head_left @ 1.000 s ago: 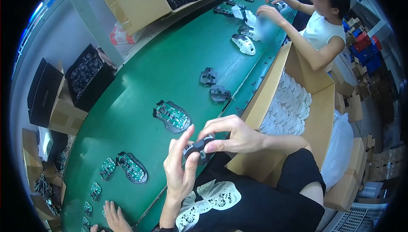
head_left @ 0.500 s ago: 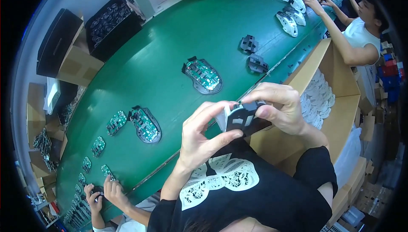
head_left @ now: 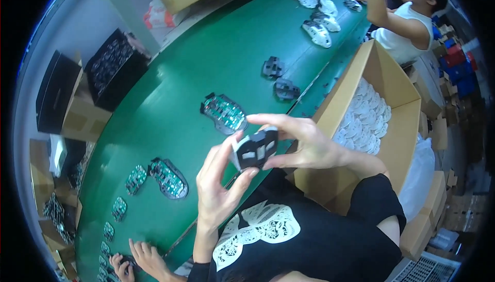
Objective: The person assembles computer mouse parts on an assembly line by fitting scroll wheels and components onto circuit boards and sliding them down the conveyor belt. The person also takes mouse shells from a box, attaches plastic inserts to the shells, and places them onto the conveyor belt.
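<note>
Between my hands is a computer mouse (head_left: pixel 256 149), its black underside with pale patches turned toward me and a white edge along its left side. My left hand (head_left: pixel 219 186) pinches the left edge between thumb and fingers. My right hand (head_left: pixel 307 140) grips the opposite end, thumb below and index finger stretched over the top. Just beyond lies a black mouse base with a green circuit board (head_left: pixel 225 113). A second base with a board (head_left: pixel 168 179) rests farther left. Two black plastic parts (head_left: pixel 273 68) lie on the green table (head_left: pixel 175 106) beyond my right hand.
A cardboard box (head_left: pixel 399 140) of white shells (head_left: pixel 363 119) stands at my right. Loose circuit boards (head_left: pixel 135 180) line the left. White mouse shells (head_left: pixel 316 33) lie far off near a co-worker (head_left: pixel 407 29). Another person's hands (head_left: pixel 147 261) work at lower left. Black bins (head_left: pixel 116 65) stand beyond the table.
The mouse has moved left in view and tilted, showing more of its underside. My right fingers have shifted along it. The far co-worker's arm has risen; one lower-left hand has spread its fingers.
</note>
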Demonstrator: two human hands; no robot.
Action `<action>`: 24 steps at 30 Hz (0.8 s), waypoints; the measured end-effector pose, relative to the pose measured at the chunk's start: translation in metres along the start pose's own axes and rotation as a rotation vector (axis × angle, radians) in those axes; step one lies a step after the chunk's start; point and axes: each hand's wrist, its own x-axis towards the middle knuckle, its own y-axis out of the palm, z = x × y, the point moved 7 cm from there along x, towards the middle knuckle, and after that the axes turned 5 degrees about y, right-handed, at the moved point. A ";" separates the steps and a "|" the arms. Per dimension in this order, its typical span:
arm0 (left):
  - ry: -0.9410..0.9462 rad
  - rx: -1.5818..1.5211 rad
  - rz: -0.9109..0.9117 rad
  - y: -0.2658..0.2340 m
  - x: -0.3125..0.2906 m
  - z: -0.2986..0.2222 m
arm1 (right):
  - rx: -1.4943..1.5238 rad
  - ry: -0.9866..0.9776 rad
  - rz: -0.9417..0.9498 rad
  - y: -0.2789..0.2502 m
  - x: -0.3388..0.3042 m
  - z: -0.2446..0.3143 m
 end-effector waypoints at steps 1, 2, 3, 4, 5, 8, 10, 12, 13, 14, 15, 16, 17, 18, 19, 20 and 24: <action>-0.058 -0.050 -0.006 0.000 0.000 0.005 | -0.034 -0.011 0.000 -0.002 0.001 0.002; -0.119 -0.094 -0.014 -0.002 -0.001 0.010 | 0.001 0.013 0.001 -0.002 0.002 -0.001; -0.038 -0.020 0.018 -0.002 0.000 0.009 | -0.002 0.001 -0.014 -0.002 0.001 -0.002; -0.019 -0.031 0.026 -0.002 0.001 0.008 | -0.006 -0.010 -0.028 -0.001 0.000 -0.003; -0.042 -0.005 0.017 -0.002 0.000 0.008 | -0.001 -0.075 -0.092 0.000 -0.001 -0.004; -0.095 -0.009 -0.024 -0.002 -0.004 0.009 | -0.062 -0.124 -0.157 0.002 -0.003 -0.003; -0.080 -0.005 -0.043 -0.003 -0.005 0.011 | -0.118 -0.141 -0.184 0.004 -0.006 0.000; -0.083 0.002 -0.063 -0.005 -0.010 0.009 | -0.139 -0.156 -0.185 0.008 -0.005 0.001; -0.077 0.024 -0.074 -0.007 -0.011 0.007 | -0.138 -0.159 -0.177 0.011 -0.004 -0.002; -0.078 0.043 -0.082 -0.008 -0.013 0.007 | -0.146 -0.175 -0.192 0.012 -0.004 -0.007; -0.089 0.045 -0.087 -0.009 -0.014 0.008 | -0.150 -0.190 -0.204 0.014 -0.004 -0.009; -0.039 0.098 -0.079 -0.009 -0.011 0.005 | -0.137 -0.185 -0.193 0.015 -0.004 -0.009; -0.001 0.158 -0.084 -0.011 -0.012 0.004 | -0.158 -0.138 -0.179 0.016 -0.002 -0.011; -0.037 0.173 -0.094 -0.012 -0.013 0.006 | -0.171 -0.086 -0.168 0.017 -0.004 -0.013; -0.009 0.148 -0.089 -0.010 -0.011 0.005 | -0.106 -0.113 -0.168 0.016 -0.003 -0.009; 0.016 0.130 -0.085 -0.010 -0.010 0.003 | -0.070 -0.073 -0.174 0.014 -0.003 -0.010; 0.080 -0.092 -0.075 -0.013 -0.008 0.007 | -0.275 -0.131 -0.118 0.015 -0.004 0.014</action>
